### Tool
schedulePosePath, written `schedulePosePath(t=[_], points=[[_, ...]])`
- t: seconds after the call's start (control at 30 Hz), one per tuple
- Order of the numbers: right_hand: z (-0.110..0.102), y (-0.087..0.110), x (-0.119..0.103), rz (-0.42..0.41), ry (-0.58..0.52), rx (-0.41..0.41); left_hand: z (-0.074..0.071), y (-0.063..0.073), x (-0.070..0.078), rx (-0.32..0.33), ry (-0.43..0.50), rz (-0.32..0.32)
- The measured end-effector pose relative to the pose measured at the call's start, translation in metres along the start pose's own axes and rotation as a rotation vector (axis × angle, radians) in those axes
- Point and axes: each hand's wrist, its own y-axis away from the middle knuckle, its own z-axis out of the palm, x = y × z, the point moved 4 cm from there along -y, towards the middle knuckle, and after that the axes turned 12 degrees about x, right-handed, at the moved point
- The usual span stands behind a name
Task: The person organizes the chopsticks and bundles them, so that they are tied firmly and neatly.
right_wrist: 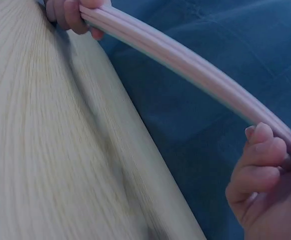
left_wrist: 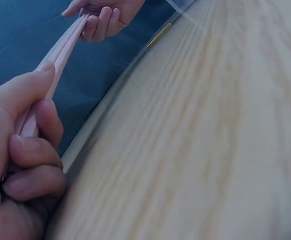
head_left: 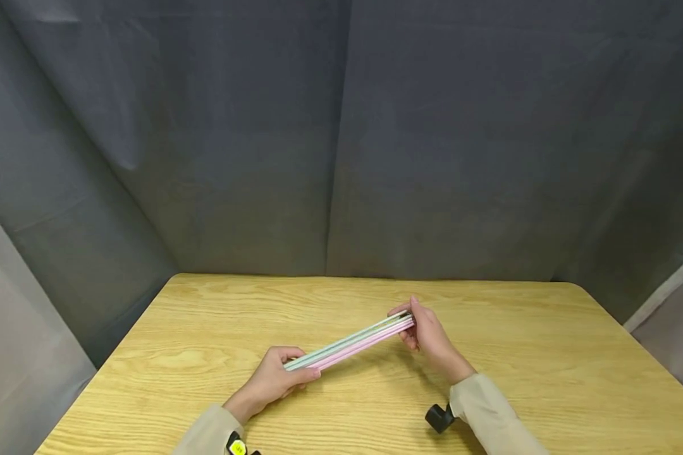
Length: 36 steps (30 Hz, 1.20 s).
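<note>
A long, narrow bundle of pastel strips [head_left: 353,344], mint green, white and pink, hangs slanted above the table between both hands; its exact kind is unclear. The left hand [head_left: 279,374] grips the near left end, thumb on top. At the higher right end, the right hand [head_left: 429,335] holds the strips between thumb and fingers. A small dark part shows by those fingertips. From the right wrist view, the pink side of the bundle [right_wrist: 185,57] bows gently. In the left wrist view the left fingers [left_wrist: 35,150] curl round it.
The wooden table [head_left: 176,354] lies beneath the hands, with dark grey cloth [head_left: 250,158] hung behind its far edge. A black wrist camera [head_left: 439,418] sticks out from the right sleeve. A yellow-marked device [head_left: 237,447] sits on the left wrist.
</note>
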Motion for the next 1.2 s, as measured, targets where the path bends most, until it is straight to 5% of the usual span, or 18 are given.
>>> schedulePosePath(t=[0.17, 0.33, 0.7, 0.97, 1.2], points=[[-0.008, -0.001, 0.001, 0.042, -0.001, -0.022, -0.001, -0.001, 0.0, 0.0, 0.01, 0.001], [-0.022, -0.004, 0.003, -0.014, 0.09, -0.026, 0.0, -0.003, 0.0, -0.015, 0.018, 0.006], [-0.062, -0.004, 0.004, -0.207, 0.656, -0.052, 0.004, -0.004, -0.001, -0.06, -0.002, 0.037], [-0.072, -0.004, 0.017, -0.168, 0.916, -0.081, 0.0, 0.0, -0.002, -0.073, 0.014, 0.034], [-0.083, -0.004, 0.023, -0.153, 0.913, -0.085, 0.002, -0.001, -0.002, -0.051, 0.01, 0.051]])
